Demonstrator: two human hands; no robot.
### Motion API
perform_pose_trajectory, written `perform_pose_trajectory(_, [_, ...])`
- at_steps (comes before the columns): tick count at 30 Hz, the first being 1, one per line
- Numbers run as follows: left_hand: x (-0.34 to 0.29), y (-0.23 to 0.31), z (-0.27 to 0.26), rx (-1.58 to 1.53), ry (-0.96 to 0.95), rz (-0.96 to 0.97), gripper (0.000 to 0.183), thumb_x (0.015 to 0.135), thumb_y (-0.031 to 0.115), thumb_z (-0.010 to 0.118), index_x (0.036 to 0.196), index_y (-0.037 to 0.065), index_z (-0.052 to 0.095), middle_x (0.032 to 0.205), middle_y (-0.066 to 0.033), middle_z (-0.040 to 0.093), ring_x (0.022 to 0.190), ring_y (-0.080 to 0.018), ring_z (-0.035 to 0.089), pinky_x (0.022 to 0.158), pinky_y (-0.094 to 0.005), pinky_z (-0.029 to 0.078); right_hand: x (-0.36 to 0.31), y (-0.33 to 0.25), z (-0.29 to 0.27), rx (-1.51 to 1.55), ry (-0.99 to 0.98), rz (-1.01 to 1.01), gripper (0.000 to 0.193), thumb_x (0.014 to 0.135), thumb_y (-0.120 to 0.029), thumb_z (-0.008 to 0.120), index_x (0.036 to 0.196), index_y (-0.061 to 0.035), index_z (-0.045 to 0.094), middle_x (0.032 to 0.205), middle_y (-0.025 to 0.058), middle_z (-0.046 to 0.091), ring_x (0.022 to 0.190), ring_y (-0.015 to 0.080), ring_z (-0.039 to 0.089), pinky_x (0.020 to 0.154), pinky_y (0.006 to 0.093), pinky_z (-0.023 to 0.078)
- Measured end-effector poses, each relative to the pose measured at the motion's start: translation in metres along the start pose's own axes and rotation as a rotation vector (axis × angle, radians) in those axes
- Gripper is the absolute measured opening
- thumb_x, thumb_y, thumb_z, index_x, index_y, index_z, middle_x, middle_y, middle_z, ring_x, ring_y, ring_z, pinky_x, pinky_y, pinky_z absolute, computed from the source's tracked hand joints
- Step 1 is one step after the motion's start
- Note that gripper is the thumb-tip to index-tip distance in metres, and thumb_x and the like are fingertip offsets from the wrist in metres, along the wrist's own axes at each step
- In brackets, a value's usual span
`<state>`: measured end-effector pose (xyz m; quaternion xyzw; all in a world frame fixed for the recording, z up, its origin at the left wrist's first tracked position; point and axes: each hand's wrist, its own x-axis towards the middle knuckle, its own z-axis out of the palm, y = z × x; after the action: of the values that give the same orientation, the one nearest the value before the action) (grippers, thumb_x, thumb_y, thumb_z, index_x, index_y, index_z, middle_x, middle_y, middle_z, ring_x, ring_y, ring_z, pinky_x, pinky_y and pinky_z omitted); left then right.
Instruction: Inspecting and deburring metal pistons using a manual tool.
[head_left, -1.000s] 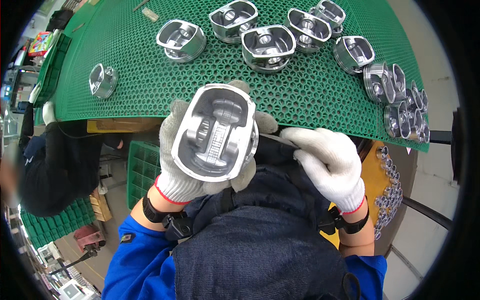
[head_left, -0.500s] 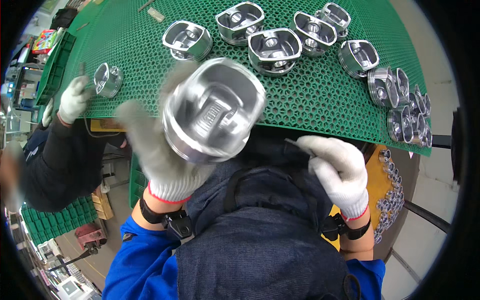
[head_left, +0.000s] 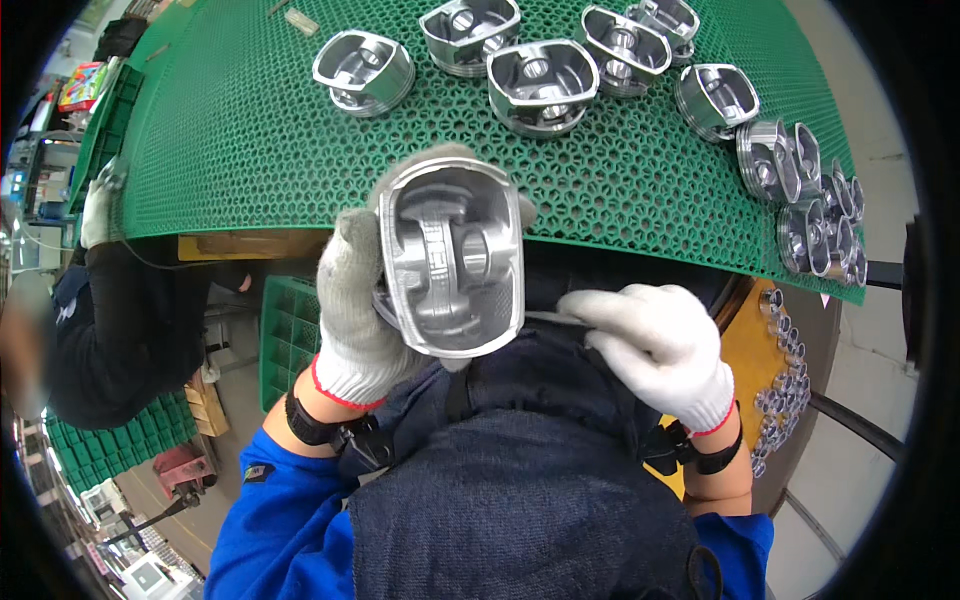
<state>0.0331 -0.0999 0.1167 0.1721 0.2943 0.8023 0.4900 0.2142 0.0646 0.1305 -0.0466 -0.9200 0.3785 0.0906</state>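
A shiny metal engine piston (head_left: 438, 270) is held in front of me, its hollow inside and pin bores facing up toward the view. My left hand (head_left: 352, 290), in a white knit glove with a red-edged cuff, is closed around it from the left and behind. In a matching glove, my right hand (head_left: 655, 345) pinches a thin, narrow grey tool (head_left: 556, 318) whose tip reaches the piston's right edge; I cannot tell whether they touch. Beyond them, several more pistons (head_left: 543, 85) stand hollow side up on the green perforated mat (head_left: 250, 130).
At the mat's right end, pistons (head_left: 820, 225) crowd together. Lower right, more pistons (head_left: 785, 390) stand on a yellow surface. A co-worker's gloved hand (head_left: 98, 212) is at the mat's left edge. A green crate (head_left: 290, 335) sits below the table, left of my arm.
The piston in my left hand has turned and moved slightly lower, and the tool has come close to it. The co-worker's hand has moved left, and the piston beside it has left its spot.
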Motion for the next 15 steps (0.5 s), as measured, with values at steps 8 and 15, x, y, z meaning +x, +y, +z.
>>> perform_pose_trajectory(8, [0.0, 0.009, 0.01, 0.922, -0.042, 0.315, 0.092, 0.082, 0.062, 0.064, 0.141, -0.001, 0.031, 0.126, -0.0199, 0.053, 0.11, -0.0255, 0.058, 0.095, -0.0393, 0.048, 0.007, -0.015, -0.022, -0.388, 0.03, -0.021, 0.026, 0.078, -0.015, 0.067, 0.103, -0.0176, 0.069, 0.064, 0.004, 0.057, 0.057, 0.0201, 0.061, 0.051, 0.0311, 0.048])
perform_pose_trajectory(15, [-0.002, 0.005, 0.015, 1.009, -0.004, 0.365, 0.091, 0.082, 0.066, 0.061, 0.139, 0.0, 0.032, 0.124, -0.0243, 0.054, 0.109, -0.0282, 0.059, 0.093, -0.04, 0.05, 0.006, -0.004, -0.022, 0.26, -0.031, 0.003, 0.022, 0.083, -0.012, 0.065, 0.104, -0.0135, 0.071, 0.079, 0.0068, 0.069, 0.069, 0.0212, 0.069, 0.061, 0.0305, 0.055])
